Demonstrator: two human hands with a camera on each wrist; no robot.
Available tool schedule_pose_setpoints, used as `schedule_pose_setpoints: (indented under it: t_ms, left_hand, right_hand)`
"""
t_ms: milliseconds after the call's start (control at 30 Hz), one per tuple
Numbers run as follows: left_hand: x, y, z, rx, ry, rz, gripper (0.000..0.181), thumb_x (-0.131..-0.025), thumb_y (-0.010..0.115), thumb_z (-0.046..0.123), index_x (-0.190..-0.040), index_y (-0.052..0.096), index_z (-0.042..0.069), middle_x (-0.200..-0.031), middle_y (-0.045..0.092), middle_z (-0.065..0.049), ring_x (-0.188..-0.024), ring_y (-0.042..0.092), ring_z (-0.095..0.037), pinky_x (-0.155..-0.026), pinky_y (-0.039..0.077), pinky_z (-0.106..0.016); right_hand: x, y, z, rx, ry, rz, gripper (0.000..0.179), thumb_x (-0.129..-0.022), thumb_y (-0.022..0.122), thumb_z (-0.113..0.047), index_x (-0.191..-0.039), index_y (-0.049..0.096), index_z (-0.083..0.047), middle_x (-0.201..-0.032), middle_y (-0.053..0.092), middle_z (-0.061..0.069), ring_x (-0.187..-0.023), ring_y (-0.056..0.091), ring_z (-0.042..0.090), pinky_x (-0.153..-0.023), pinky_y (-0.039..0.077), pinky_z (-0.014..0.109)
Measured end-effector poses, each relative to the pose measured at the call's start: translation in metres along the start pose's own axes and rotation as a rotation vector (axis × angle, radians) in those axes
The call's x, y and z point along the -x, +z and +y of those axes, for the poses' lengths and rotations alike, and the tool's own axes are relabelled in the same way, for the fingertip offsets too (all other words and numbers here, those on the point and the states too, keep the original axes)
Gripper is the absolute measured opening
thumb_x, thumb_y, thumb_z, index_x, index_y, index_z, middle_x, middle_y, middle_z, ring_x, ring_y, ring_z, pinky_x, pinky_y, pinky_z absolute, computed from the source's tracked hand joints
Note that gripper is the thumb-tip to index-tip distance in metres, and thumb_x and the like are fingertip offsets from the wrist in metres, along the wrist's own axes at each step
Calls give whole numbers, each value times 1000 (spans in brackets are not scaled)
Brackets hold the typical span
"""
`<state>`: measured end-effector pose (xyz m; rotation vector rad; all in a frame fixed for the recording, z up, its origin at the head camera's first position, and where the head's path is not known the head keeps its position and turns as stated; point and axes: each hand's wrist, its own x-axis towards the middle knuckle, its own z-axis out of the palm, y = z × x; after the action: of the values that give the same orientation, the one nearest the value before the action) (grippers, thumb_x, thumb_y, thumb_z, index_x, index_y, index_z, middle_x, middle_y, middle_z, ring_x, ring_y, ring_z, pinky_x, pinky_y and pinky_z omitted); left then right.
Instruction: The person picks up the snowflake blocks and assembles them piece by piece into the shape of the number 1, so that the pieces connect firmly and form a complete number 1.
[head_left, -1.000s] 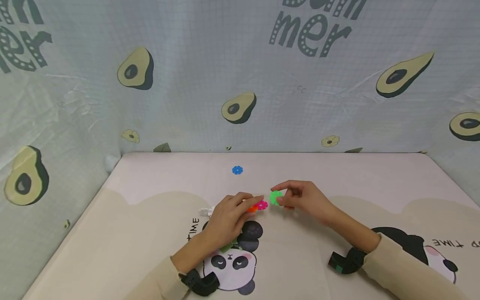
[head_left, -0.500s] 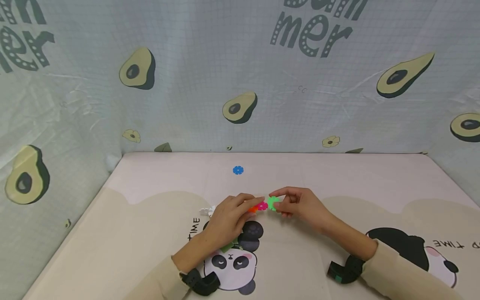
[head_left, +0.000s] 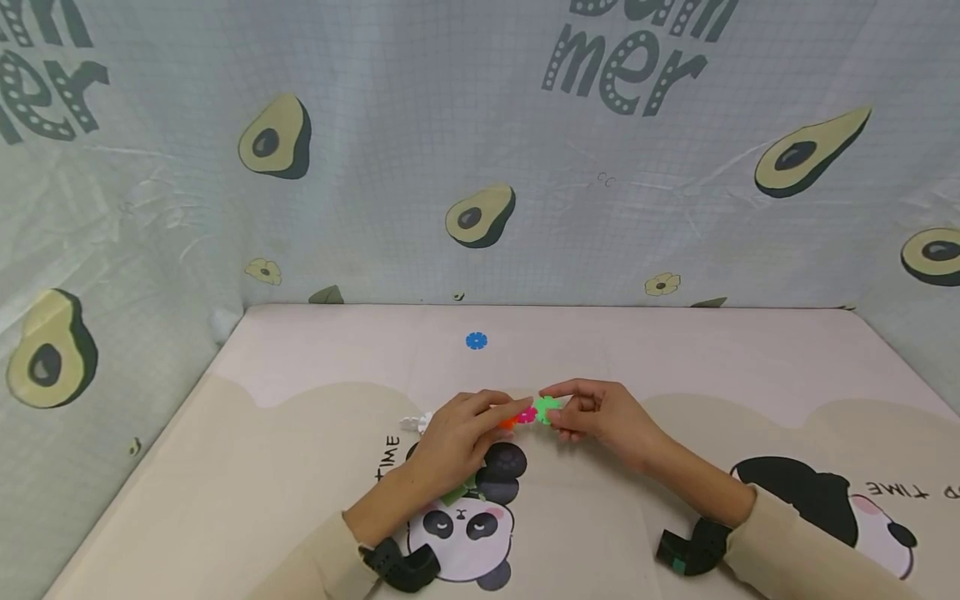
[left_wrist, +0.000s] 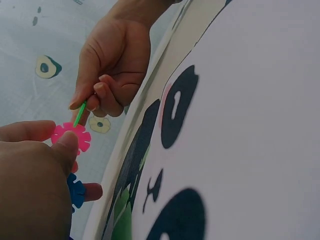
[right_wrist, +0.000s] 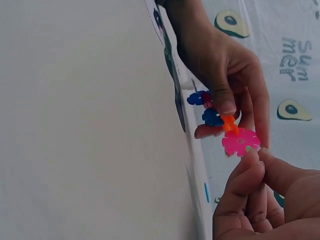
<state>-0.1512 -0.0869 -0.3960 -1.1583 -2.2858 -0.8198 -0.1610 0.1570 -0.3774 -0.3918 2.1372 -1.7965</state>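
Note:
Plastic snowflake discs joined in a chain are gripped by my left hand [head_left: 456,435]. At its near end are a pink snowflake disc [right_wrist: 241,141] and an orange snowflake disc [right_wrist: 229,124], with blue discs [right_wrist: 212,117] and a dark red piece behind them. Between thumb and fingertips, my right hand [head_left: 607,417] pinches a green snowflake disc [head_left: 547,408]. In the left wrist view the green disc stands edge-on at the rim of the pink one and appears to touch it. How deep its slot sits is hidden by fingers.
Farther back on the table [head_left: 262,492] lies a single blue snowflake disc [head_left: 476,340]. White pieces [head_left: 415,423] show beside the left hand. A printed curtain [head_left: 375,125] rises behind the table's back edge.
My right hand has moved slightly down and to the left, bringing the green disc from apart to against the pink one. The left hand has hardly moved.

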Motion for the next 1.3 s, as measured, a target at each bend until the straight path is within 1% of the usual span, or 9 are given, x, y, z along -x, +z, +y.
schedule_pose_setpoints:
  t_ms: [167, 300, 467, 600, 767, 967, 1033, 1167, 1300]
  left_hand:
    - [0, 1, -1, 15, 16, -5, 46, -82, 75, 8, -126, 64, 14, -104, 63, -3, -84, 61, -17, -75, 51, -26]
    - [0, 2, -2, 23, 41, 12, 46, -81, 75, 6, -125, 64, 13, -103, 64, -3, -83, 62, -16, -74, 51, -25]
    - [0, 2, -2, 17, 71, 30, 45, -79, 76, 5, -123, 66, 11, -101, 64, -3, -84, 62, -16, -73, 51, -24]
    - [0, 2, -1, 16, 74, 24, 45, -79, 76, 4, -123, 66, 11, -101, 64, -3, -83, 62, -16, -73, 51, -24]
    - [0, 1, -1, 3, 74, 21, 43, -80, 75, 3, -122, 67, 12, -100, 64, -3, -82, 62, -17, -71, 51, -25]
    - [0, 3, -2, -3, 87, 18, 43, -78, 76, 1, -118, 69, 13, -98, 64, -3, -85, 62, -16, -74, 52, -26]
    - [0, 3, -2, -6, 89, 18, 43, -78, 76, 1, -118, 69, 12, -98, 64, -4, -86, 62, -16, -75, 52, -26]
    - [-1, 3, -1, 5, 79, 34, 42, -78, 77, 2, -118, 69, 12, -98, 65, -4, -86, 63, -16, -75, 53, -26]
    - [0, 3, -2, 16, 63, 51, 41, -78, 77, 3, -117, 70, 13, -98, 65, -3, -85, 63, -16, -73, 53, -27]
  right_hand:
    - [0, 0, 2, -68, -3, -19, 41, -85, 73, -12, -121, 61, 5, -73, 65, 8, -67, 61, 17, -67, 54, 29]
    - [1, 0, 3, -105, -9, -34, 41, -85, 72, -10, -121, 60, 8, -73, 64, 5, -66, 60, 15, -67, 54, 28]
    - [1, 0, 3, -83, -33, -39, 40, -85, 72, -9, -119, 61, 8, -73, 64, 6, -64, 59, 15, -66, 54, 28]
    - [1, 1, 3, -51, -43, -32, 38, -85, 73, -9, -117, 62, 8, -72, 64, 7, -64, 60, 17, -66, 55, 30]
    - [1, 3, 2, -34, -34, -24, 36, -84, 73, -9, -115, 63, 7, -72, 64, 10, -64, 61, 21, -67, 55, 32]
    - [0, 5, 3, -10, -35, -33, 33, -85, 73, -9, -112, 63, 6, -72, 64, 13, -65, 62, 22, -69, 55, 33]
    - [0, 5, 4, -31, -28, -37, 34, -85, 72, -8, -114, 62, 8, -73, 65, 11, -64, 61, 20, -68, 55, 31]
    - [0, 5, 7, -130, 1, -48, 37, -85, 71, -5, -117, 59, 11, -75, 66, 8, -65, 59, 17, -67, 53, 27]
    - [-1, 6, 10, -226, 10, -74, 38, -87, 69, -4, -118, 55, 13, -80, 67, 8, -67, 60, 15, -68, 53, 26]
